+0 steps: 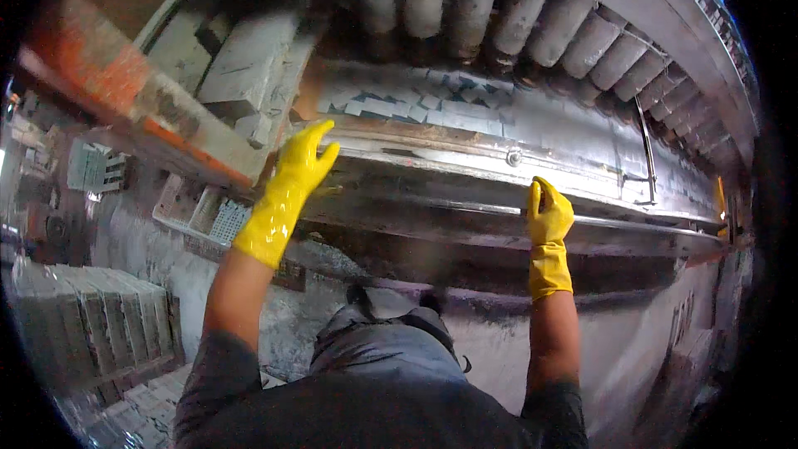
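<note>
Both my hands wear yellow rubber gloves. My left hand [305, 162] is over the left end of a long metal ledge [432, 160], thumb and fingers apart, with nothing between them. Farther right, my right hand [549, 216] is above the ledge's near side, by a metal rail [465, 206]. Its fingers are curled in toward the thumb, and I see nothing in them. Beyond the ledge, many flat, pale rectangular pieces [457, 110] lie scattered on a shiny wet-looking bed [573, 133]. Neither hand touches these pieces.
A row of thick grey rollers [522, 17] runs above the bed's far side. At left stand an orange-painted beam [108, 62] and a pale box-shaped block [249, 58]. Plastic crates [195, 208] and stacked pale slabs [100, 316] sit on the floor lower left. A thin upright rod [647, 150] stands at right.
</note>
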`<action>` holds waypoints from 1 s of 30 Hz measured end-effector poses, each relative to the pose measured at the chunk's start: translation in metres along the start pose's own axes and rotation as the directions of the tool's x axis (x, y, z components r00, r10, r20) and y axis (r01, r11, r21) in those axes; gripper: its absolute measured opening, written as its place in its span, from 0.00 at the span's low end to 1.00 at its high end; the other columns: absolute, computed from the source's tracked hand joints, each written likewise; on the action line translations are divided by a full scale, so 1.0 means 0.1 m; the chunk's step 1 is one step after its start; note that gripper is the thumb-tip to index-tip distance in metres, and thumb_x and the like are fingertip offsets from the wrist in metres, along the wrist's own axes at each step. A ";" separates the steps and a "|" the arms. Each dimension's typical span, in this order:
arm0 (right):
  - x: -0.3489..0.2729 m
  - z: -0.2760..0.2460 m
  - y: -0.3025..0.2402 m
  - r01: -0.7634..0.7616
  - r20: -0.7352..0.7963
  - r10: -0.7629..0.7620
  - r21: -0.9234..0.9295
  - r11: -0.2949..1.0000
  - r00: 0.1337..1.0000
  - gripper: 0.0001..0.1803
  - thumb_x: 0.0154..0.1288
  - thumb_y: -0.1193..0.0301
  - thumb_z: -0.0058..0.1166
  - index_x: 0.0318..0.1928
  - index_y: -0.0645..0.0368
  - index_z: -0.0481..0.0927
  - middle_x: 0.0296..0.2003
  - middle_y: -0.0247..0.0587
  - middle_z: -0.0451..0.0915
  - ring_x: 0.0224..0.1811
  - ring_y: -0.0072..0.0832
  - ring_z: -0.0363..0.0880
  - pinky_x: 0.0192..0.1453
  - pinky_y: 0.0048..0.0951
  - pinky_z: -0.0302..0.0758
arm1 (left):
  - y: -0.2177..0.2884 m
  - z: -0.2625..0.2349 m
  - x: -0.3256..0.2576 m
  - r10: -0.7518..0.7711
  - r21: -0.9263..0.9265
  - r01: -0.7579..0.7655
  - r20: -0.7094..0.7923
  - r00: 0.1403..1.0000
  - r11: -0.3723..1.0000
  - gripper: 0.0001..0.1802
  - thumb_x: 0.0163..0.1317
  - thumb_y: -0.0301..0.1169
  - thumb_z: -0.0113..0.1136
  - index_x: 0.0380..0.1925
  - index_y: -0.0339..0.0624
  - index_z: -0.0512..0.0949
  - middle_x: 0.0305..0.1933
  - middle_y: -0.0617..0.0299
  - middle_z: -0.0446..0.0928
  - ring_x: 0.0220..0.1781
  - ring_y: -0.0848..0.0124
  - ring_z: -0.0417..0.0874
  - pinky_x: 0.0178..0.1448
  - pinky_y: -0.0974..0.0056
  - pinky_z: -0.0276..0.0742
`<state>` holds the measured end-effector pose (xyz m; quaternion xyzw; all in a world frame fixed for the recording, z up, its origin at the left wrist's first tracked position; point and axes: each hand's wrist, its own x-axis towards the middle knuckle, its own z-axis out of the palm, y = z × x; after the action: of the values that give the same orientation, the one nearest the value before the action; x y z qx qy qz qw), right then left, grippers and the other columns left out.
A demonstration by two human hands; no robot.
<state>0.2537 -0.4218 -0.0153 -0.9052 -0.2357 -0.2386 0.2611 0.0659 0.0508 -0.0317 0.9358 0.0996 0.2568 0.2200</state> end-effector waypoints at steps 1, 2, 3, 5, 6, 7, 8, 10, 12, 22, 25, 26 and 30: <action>-0.03 0.00 0.03 -0.021 0.018 0.021 -0.009 1.000 1.000 0.12 0.71 0.60 0.63 0.46 0.52 0.90 0.34 0.45 0.89 0.35 0.44 0.88 0.43 0.39 0.81 | -0.19 0.12 0.22 -0.092 0.090 0.082 0.115 0.989 0.993 0.27 0.64 0.38 0.69 0.62 0.41 0.80 0.60 0.47 0.83 0.62 0.49 0.83 0.66 0.50 0.77; -0.03 0.03 0.03 -0.033 0.036 0.033 -0.004 0.999 0.999 0.12 0.71 0.60 0.63 0.46 0.52 0.90 0.33 0.45 0.89 0.34 0.44 0.87 0.43 0.39 0.81 | -0.37 0.21 0.40 -0.196 0.202 0.154 0.210 0.958 0.967 0.29 0.64 0.42 0.68 0.63 0.42 0.79 0.61 0.46 0.83 0.63 0.48 0.82 0.66 0.49 0.77; 0.01 0.06 0.00 -0.002 0.004 0.002 0.017 1.000 1.000 0.11 0.71 0.61 0.62 0.45 0.51 0.90 0.32 0.45 0.88 0.35 0.43 0.87 0.42 0.39 0.81 | -0.61 0.33 0.58 -0.254 0.284 0.172 0.284 0.925 0.943 0.31 0.64 0.45 0.67 0.65 0.45 0.78 0.62 0.46 0.82 0.64 0.48 0.81 0.68 0.48 0.76; 0.01 0.07 0.02 0.027 0.052 -0.024 -0.052 0.998 0.998 0.13 0.75 0.60 0.58 0.46 0.53 0.90 0.35 0.45 0.89 0.36 0.43 0.88 0.43 0.38 0.82 | -0.87 0.61 0.85 -0.359 0.437 0.184 0.362 0.860 0.880 0.33 0.64 0.47 0.65 0.68 0.49 0.76 0.65 0.45 0.80 0.66 0.48 0.80 0.69 0.45 0.74; 0.01 0.05 0.04 0.041 0.072 -0.035 -0.085 0.996 0.997 0.14 0.76 0.60 0.56 0.47 0.55 0.89 0.37 0.45 0.89 0.37 0.44 0.88 0.43 0.38 0.82 | -0.98 0.76 0.96 -0.375 0.475 0.168 0.384 0.843 0.864 0.33 0.64 0.47 0.65 0.67 0.49 0.76 0.65 0.46 0.80 0.67 0.48 0.80 0.69 0.45 0.74; 0.02 0.03 0.03 0.050 0.116 -0.038 -0.105 0.993 0.993 0.15 0.77 0.60 0.54 0.47 0.55 0.89 0.38 0.44 0.90 0.39 0.45 0.88 0.46 0.39 0.82 | -1.15 0.87 1.03 -0.394 0.514 0.152 0.403 0.826 0.844 0.32 0.64 0.47 0.65 0.67 0.48 0.76 0.65 0.46 0.80 0.67 0.48 0.80 0.69 0.45 0.74; 0.00 0.02 0.03 0.066 0.114 -0.054 -0.104 0.992 0.992 0.13 0.75 0.61 0.56 0.47 0.54 0.89 0.37 0.43 0.89 0.38 0.45 0.87 0.45 0.41 0.81 | -1.29 0.99 1.08 -0.409 0.549 0.128 0.427 0.807 0.826 0.32 0.64 0.47 0.65 0.66 0.48 0.77 0.65 0.47 0.80 0.67 0.48 0.79 0.69 0.45 0.74; -0.01 -0.02 0.03 0.094 0.101 -0.082 -0.120 0.988 0.992 0.11 0.72 0.64 0.59 0.47 0.51 0.89 0.36 0.43 0.89 0.35 0.46 0.86 0.42 0.43 0.80 | -1.48 1.23 1.24 -0.456 0.577 0.133 0.461 0.762 0.806 0.30 0.64 0.47 0.64 0.64 0.48 0.78 0.65 0.47 0.80 0.68 0.48 0.78 0.69 0.44 0.74; 0.00 -0.02 0.02 0.074 0.139 -0.053 -0.150 0.986 0.989 0.11 0.70 0.64 0.60 0.48 0.51 0.88 0.37 0.41 0.89 0.35 0.44 0.85 0.43 0.42 0.79 | -1.57 1.42 1.30 -0.482 0.606 0.158 0.420 0.769 0.780 0.27 0.65 0.46 0.62 0.60 0.47 0.79 0.63 0.47 0.80 0.68 0.47 0.78 0.69 0.44 0.75; 0.13 -0.03 -0.11 0.040 0.202 -0.013 -0.132 0.991 0.979 0.14 0.68 0.62 0.57 0.46 0.54 0.88 0.35 0.42 0.88 0.33 0.45 0.85 0.42 0.43 0.79 | -1.89 1.68 1.40 -0.356 0.606 0.074 0.360 0.862 0.792 0.25 0.65 0.38 0.62 0.63 0.53 0.79 0.69 0.51 0.76 0.70 0.49 0.75 0.69 0.45 0.74; 0.13 -0.04 -0.10 0.037 0.197 -0.009 -0.139 0.990 0.980 0.14 0.69 0.62 0.57 0.46 0.54 0.88 0.36 0.43 0.89 0.34 0.46 0.85 0.42 0.43 0.79 | -1.88 1.64 1.31 -0.258 0.580 -0.032 0.409 0.875 0.814 0.29 0.64 0.35 0.62 0.67 0.59 0.75 0.72 0.53 0.71 0.72 0.50 0.72 0.71 0.45 0.73; 0.11 -0.05 -0.09 0.039 0.188 -0.011 -0.142 0.989 0.982 0.14 0.69 0.62 0.56 0.46 0.54 0.88 0.36 0.43 0.89 0.34 0.46 0.85 0.42 0.43 0.79 | -1.80 1.60 1.29 -0.244 0.560 -0.056 0.446 0.861 0.826 0.30 0.64 0.34 0.61 0.68 0.61 0.75 0.73 0.53 0.70 0.73 0.50 0.71 0.71 0.45 0.72; 0.12 -0.02 -0.06 0.033 0.193 -0.005 -0.143 0.989 0.981 0.13 0.71 0.62 0.56 0.47 0.53 0.88 0.38 0.42 0.89 0.36 0.46 0.85 0.44 0.43 0.79 | -1.93 1.72 1.07 -0.401 0.475 0.153 0.480 0.780 0.867 0.36 0.66 0.39 0.62 0.75 0.61 0.67 0.82 0.50 0.57 0.83 0.46 0.57 0.80 0.41 0.61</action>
<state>0.2587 -0.4152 -0.0048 -0.9383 -0.2504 -0.1690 0.1681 0.2329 0.1912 -0.2073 0.9678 0.2215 -0.0941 0.0743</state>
